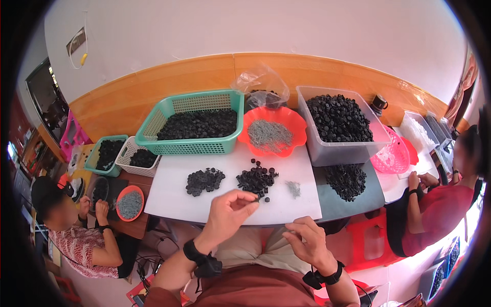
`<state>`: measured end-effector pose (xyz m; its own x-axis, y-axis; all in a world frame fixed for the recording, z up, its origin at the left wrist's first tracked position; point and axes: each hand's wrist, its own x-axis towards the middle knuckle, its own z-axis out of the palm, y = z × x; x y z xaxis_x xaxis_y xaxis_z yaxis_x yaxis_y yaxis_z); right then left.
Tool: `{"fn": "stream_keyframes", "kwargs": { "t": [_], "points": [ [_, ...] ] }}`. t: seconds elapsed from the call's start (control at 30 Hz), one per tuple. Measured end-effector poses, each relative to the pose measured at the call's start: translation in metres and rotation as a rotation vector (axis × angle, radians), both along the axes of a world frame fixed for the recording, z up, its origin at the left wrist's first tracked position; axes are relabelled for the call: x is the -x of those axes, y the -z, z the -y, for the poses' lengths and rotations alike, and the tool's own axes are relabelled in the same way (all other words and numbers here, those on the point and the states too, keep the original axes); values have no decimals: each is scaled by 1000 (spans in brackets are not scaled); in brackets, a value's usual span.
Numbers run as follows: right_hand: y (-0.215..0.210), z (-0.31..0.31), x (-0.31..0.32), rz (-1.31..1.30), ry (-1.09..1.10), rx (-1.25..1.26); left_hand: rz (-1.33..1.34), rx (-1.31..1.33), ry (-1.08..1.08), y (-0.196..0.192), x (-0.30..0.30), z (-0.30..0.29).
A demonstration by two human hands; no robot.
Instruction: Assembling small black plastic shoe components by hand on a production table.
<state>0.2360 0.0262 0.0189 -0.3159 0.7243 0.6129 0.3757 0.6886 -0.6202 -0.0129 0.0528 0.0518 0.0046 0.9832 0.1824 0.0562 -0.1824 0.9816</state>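
My left hand (pixel 230 214) reaches over the front of the white work board (pixel 169 204), its thumb and forefinger pinched on a small black plastic part (pixel 256 198). Right behind those fingertips lies a loose heap of small black cylindrical parts (pixel 255 178). My right hand (pixel 309 240) hovers just off the board's front edge, fingers curled and thumb close to the forefinger; whatever they hold, if anything, is too small to make out. A small pile of grey metal pieces, perhaps screws (pixel 293 189), sits beyond it. Flat black parts (pixel 204 181) form another heap to the left.
Along the back stand a green basket (pixel 189 149) of black parts, a red scalloped bowl (pixel 249 122) of grey pieces and a clear bin (pixel 337 152) of black parts. More black parts (pixel 347 181) lie at right. People work on the left (pixel 84 240) and right (pixel 440 215).
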Motion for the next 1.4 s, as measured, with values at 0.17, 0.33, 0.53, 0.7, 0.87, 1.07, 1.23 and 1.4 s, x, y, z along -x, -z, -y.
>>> {"fn": "stream_keyframes", "kwargs": {
  "t": [0.17, 0.33, 0.53, 0.7, 0.87, 1.07, 1.23, 1.4],
  "points": [
    [-1, 4, -3, -9, 6, -5, -390, -235, -360, -39, 42, -63],
    [-11, 7, -3, 3, 7, -16, -673, -446, -592, -65, 101, -126],
    [-11, 10, -13, -6, 62, 10, -646, -441, -502, -38, 68, -91],
    [-7, 11, -18, -28, 51, 35, -681, -333, -277, 5, 27, -44],
    [-6, 14, -23, -43, 27, 52, -796, -426, -229, 27, 9, -21],
    [1, 19, -25, -78, 11, 66, -936, -623, -103, 26, -25, -20],
    [5, 25, -35, -110, 30, 74, -1066, -686, -36, 27, -30, -34],
    [6, 25, -45, -108, 57, 125, -1151, -661, 110, 20, -27, -39]
  ]
}}
